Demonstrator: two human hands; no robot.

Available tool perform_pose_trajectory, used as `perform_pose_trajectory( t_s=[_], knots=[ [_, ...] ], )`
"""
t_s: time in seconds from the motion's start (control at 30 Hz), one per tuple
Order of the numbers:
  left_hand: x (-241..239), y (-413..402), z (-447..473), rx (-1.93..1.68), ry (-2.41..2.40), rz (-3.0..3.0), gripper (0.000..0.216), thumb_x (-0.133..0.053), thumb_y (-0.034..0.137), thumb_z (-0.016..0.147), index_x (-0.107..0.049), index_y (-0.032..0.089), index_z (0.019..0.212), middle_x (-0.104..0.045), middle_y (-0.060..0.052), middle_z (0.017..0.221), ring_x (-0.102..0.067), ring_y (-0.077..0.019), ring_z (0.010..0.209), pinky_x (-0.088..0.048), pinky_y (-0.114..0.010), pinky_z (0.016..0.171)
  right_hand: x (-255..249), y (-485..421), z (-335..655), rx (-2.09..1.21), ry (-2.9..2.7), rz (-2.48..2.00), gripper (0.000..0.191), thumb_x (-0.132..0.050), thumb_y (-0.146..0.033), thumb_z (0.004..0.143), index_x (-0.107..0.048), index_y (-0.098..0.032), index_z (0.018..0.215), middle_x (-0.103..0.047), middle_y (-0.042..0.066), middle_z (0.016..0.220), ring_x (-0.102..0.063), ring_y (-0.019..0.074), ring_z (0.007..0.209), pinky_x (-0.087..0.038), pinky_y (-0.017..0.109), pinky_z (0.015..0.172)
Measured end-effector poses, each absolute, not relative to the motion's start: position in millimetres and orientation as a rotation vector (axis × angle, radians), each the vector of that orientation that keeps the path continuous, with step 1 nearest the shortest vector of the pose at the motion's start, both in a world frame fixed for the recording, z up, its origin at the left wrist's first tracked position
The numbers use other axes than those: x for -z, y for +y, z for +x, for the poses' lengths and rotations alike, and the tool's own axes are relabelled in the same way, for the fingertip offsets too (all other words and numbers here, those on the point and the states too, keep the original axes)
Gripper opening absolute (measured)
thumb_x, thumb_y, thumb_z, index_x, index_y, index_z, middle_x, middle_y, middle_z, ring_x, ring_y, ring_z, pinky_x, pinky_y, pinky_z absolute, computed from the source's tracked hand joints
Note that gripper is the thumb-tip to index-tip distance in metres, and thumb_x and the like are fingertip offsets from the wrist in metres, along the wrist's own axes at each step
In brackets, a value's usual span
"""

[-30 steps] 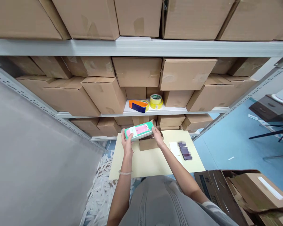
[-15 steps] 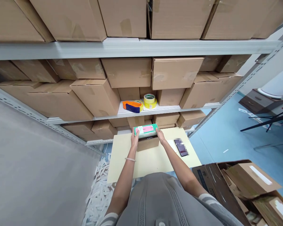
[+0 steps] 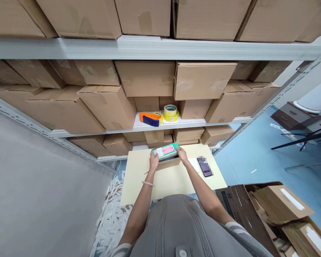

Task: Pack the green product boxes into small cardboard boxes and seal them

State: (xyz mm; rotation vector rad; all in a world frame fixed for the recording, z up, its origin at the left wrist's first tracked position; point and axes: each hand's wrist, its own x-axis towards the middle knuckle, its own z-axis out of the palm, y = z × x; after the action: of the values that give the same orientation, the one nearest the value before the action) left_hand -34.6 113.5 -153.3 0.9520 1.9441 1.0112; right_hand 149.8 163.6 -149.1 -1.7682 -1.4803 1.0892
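Note:
My left hand point(image 3: 154, 160) and my right hand point(image 3: 182, 155) grip the two ends of a green and pink rectangular carton point(image 3: 165, 151). The carton lies nearly flat, held over the opening of a small brown cardboard box point(image 3: 168, 164), and hides most of that box's top. Both hands sit just above the box. A smartphone point(image 3: 204, 166) with a blurred screen lies on a white sheet point(image 3: 194, 164) to the right of my right hand. Both rest on a pale yellow tabletop point(image 3: 160, 187).
Steel shelves point(image 3: 155, 49) full of cardboard cartons rise directly ahead. A tape dispenser point(image 3: 149, 119) and yellow tape rolls point(image 3: 171, 113) stand on a shelf. An open carton point(image 3: 256, 214) sits at lower right, with shredded white paper point(image 3: 109, 221) on the floor at left.
The green and pink carton has tilted down from a steep angle to nearly flat, and it has moved lower toward the brown box. My hands have come down with it.

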Motion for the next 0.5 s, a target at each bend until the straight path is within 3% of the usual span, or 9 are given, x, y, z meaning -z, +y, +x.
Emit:
perform_pose_trajectory(
  t_s=[0.5],
  knots=[
    [154.6,111.5,-33.0,-0.806,2.042,0.983,0.044,-0.052,0.010,0.086,-0.047,0.007,0.130,-0.068,-0.018,0.115,-0.066,-0.0247,0.109,-0.049,-0.029,0.091,153.9,160.2,155.8,-0.947,-1.719,-1.905,0.032,-0.045,-0.029,0.093,-0.069,-0.018,0.110,-0.073,0.009,0.104,-0.065,0.0237,0.104,-0.045,0.027,0.087]
  ],
)
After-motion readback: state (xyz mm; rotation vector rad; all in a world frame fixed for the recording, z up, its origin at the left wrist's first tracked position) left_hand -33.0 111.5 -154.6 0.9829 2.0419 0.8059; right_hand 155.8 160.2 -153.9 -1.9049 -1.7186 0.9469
